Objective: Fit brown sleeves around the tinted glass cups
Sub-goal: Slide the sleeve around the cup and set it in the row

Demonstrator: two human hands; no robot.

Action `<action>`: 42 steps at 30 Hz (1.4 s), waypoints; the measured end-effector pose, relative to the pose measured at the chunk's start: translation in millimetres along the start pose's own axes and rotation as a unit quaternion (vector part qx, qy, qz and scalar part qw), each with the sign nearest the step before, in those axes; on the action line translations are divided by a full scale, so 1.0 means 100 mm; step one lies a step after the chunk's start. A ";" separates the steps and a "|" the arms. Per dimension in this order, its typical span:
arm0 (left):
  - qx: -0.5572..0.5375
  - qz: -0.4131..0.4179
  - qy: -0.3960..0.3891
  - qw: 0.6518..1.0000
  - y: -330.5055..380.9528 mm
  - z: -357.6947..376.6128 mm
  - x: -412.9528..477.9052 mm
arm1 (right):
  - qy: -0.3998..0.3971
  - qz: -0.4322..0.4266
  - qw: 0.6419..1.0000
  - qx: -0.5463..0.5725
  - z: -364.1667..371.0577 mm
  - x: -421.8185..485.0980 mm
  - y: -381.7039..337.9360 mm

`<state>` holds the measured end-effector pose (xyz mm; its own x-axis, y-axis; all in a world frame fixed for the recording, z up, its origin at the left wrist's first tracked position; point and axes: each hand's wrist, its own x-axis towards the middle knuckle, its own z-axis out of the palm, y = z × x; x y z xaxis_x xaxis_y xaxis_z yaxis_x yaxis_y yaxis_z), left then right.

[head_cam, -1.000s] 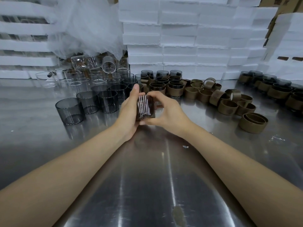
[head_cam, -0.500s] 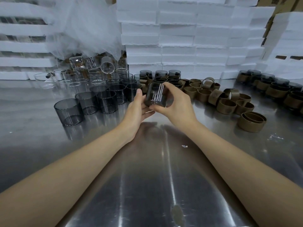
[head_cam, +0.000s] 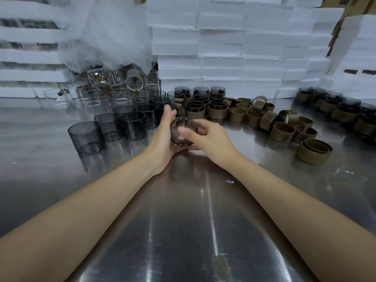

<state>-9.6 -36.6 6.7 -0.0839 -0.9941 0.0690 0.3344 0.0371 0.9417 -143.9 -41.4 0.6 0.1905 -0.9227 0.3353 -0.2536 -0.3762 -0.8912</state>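
Observation:
Both hands hold one tinted glass cup [head_cam: 181, 137] tipped on its side, base toward me, just above the steel table; a brown sleeve is on it. My left hand [head_cam: 162, 137] cups it from the left with fingers up along its side. My right hand [head_cam: 205, 137] grips it from the right, thumb across the base. Bare tinted cups [head_cam: 85, 137] stand in a row to the left. Loose brown sleeves [head_cam: 282, 132] lie to the right. Sleeved cups [head_cam: 195, 109] stand behind my hands.
Clear glasses [head_cam: 120, 92] crowd the back left under white netting [head_cam: 114, 33]. White foam boxes [head_cam: 223, 47] are stacked along the back. More sleeved cups [head_cam: 333, 108] stand at the far right. A large sleeve [head_cam: 313, 152] sits alone near right.
The cup came down from raised height and turned base toward me. Both hands moved lower and closer around it; the motion is blurred.

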 end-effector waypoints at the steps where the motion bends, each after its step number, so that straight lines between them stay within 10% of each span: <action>1: 0.030 0.009 -0.026 0.999 -0.02 0.01 -0.01 | 0.017 0.008 1.000 0.004 0.00 -0.01 -0.03; 11: 0.059 0.039 -0.047 0.996 -0.13 0.04 -0.01 | 0.198 0.035 0.913 -0.355 -0.40 0.09 -0.04; 18: 0.085 0.016 -0.023 0.996 -0.12 0.03 0.01 | 0.139 0.328 0.769 -0.530 -0.91 0.09 0.06; 27: 0.064 0.053 -0.029 0.996 -0.10 0.00 -0.02 | 0.113 0.337 0.795 -0.492 -1.08 0.02 -0.01; 42: 0.030 0.044 -0.010 0.999 -0.06 -0.02 -0.04 | 0.103 -0.030 0.927 -0.358 -0.43 0.05 -0.19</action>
<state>-9.7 -32.9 0.1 -0.0747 -0.9844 0.1591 0.2838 0.1319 0.9498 -178.5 -42.6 32.4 0.0581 -0.8671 0.4948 -0.8278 -0.3189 -0.4615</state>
